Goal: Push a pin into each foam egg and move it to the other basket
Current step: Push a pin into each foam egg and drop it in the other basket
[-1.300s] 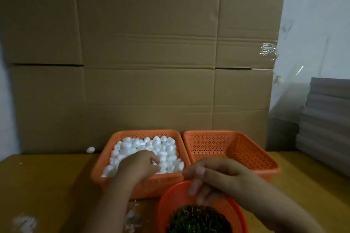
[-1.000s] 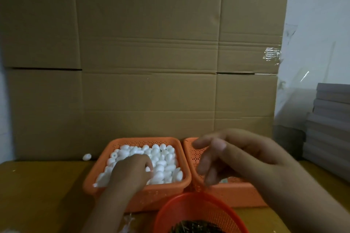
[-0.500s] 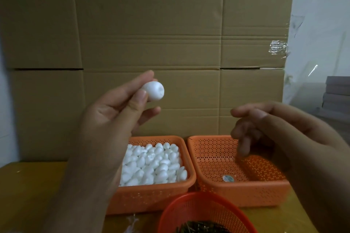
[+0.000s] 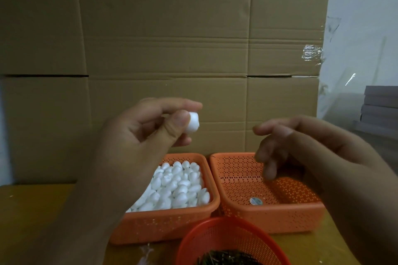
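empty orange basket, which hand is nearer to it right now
Right. The right hand hovers just above the empty orange basket, its fingers hanging over it. The left hand is up and off to the left, pinching a foam egg.

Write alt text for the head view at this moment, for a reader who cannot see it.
A left hand pinches a white foam egg above an orange basket of foam eggs, while the right hand, fingers loosely curled, hovers over a second orange basket with no eggs. A round red basket of pins sits nearest, cardboard behind.
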Demonstrator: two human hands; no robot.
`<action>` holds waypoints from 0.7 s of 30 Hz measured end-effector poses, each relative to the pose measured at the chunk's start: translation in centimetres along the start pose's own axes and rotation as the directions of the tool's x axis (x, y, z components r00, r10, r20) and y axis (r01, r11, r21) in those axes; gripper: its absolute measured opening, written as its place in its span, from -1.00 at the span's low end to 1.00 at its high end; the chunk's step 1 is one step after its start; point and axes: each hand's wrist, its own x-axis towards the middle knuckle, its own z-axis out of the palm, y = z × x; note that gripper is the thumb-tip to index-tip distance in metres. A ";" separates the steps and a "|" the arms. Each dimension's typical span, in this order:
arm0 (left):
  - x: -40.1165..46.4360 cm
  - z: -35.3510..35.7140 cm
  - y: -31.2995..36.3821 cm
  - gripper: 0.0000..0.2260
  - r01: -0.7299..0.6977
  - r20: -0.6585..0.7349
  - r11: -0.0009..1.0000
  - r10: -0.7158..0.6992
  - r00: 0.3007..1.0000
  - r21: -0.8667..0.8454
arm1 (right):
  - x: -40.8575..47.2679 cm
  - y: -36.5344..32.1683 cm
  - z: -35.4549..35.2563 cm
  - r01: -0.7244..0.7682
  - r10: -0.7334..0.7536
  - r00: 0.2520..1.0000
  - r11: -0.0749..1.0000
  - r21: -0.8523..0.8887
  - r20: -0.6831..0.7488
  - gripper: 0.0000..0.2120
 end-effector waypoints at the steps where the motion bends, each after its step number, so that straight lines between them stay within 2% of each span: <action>1: 0.0 0.1 -0.2 -0.84 0.041 0.007 0.999 -0.041 0.999 -0.020 | 0.0 0.1 0.2 -0.014 0.014 1.000 1.000 -0.007 0.027 -0.78; 5: 0.1 0.5 -1.4 -0.83 0.177 0.021 0.976 -0.176 0.984 -0.128 | 0.3 1.3 0.8 -0.100 0.107 0.989 0.993 -0.068 0.107 -0.87; 9: -0.1 1.6 -2.2 -0.83 0.233 0.061 0.947 -0.225 0.972 -0.222 | 0.6 2.8 1.3 -0.152 0.173 0.976 0.976 -0.154 0.132 -0.79; 14: -0.4 2.9 -2.0 -0.79 0.203 0.099 0.956 -0.186 0.978 -0.211 | 0.7 3.4 2.1 -0.095 0.113 0.987 0.983 -0.154 0.113 -0.68; 21: -0.5 3.0 -1.9 -0.81 0.226 0.091 0.921 -0.207 0.974 -0.318 | 0.5 2.9 2.7 -0.040 0.044 0.995 0.998 -0.046 0.089 -0.64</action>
